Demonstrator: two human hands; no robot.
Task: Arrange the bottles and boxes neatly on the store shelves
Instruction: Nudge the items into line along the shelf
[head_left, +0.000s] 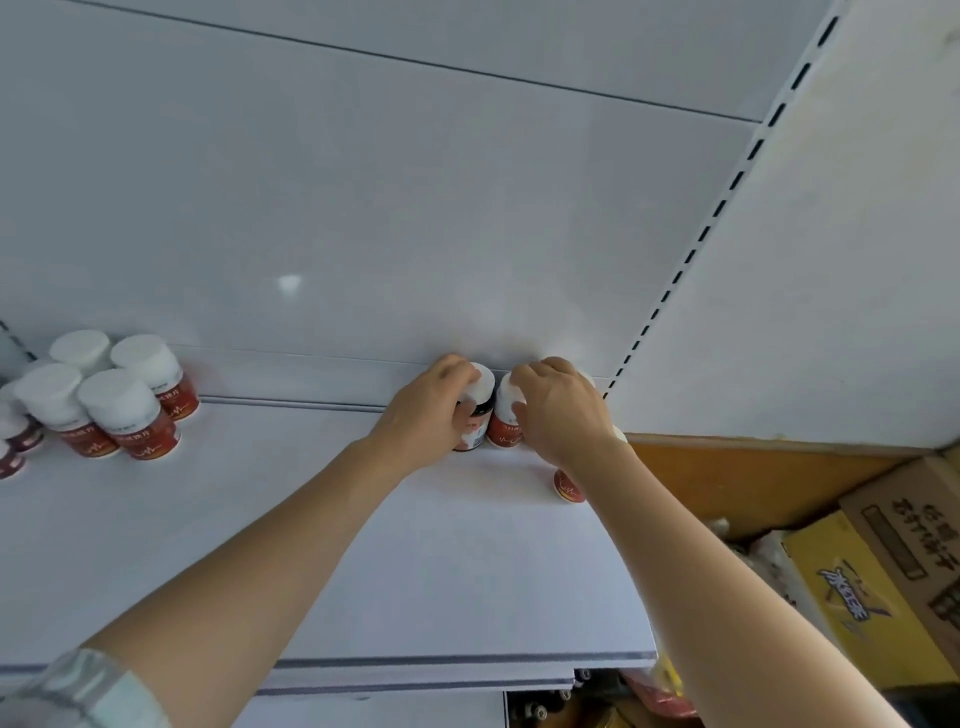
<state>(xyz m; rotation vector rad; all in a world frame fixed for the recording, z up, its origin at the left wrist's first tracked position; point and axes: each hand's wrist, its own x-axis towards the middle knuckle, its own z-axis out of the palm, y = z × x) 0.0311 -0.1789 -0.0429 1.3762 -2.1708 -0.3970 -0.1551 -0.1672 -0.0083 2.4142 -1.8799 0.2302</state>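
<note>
- Left hand (428, 410) curls its fingers round a dark bottle (475, 415) at the back of the white shelf (467, 561).
- Right hand (558, 410) grips a red-labelled bottle (503, 423) just beside, at its 3 o'clock.
- A cluster of bottles (119, 400) stands well apart, at 9 o'clock.

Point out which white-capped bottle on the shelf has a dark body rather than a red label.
The dark-bodied white-capped bottle gripped by the left hand, at the shelf's back right. Its neighbour under the right hand and the left-side cluster carry red labels.
</note>
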